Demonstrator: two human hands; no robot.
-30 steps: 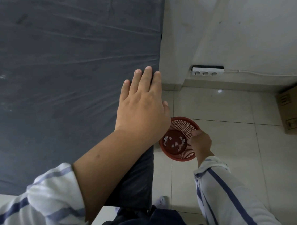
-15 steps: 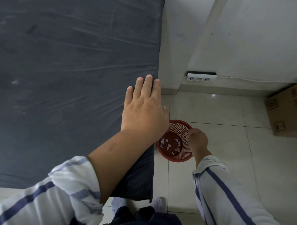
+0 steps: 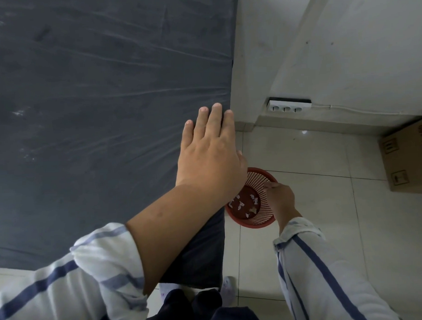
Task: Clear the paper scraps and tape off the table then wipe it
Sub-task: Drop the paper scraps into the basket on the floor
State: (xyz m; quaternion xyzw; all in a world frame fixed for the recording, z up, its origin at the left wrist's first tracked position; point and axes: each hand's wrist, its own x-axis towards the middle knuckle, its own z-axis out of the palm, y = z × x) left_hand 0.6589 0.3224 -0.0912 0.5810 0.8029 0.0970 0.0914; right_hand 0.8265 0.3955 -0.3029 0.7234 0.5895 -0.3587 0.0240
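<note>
Left grip (image 3: pixel 210 157) lies flat on table (image 3: pixel 93 92); right grip (image 3: pixel 280 198) holds basket (image 3: pixel 256 222) of scraps (image 3: pixel 241 204).

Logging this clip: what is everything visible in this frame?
dark grey cloth-covered table: one, grey, fills the left
red plastic mesh basket: one, red, below the table's right edge
white paper scraps: several, white, in the basket's bottom
white power strip: one, three sockets, at the wall's foot
brown cardboard box: one, brown, on the floor, far right
left hand: flat, fingers straight, at the table's right edge
right hand: fingers curled on the basket's rim
</note>
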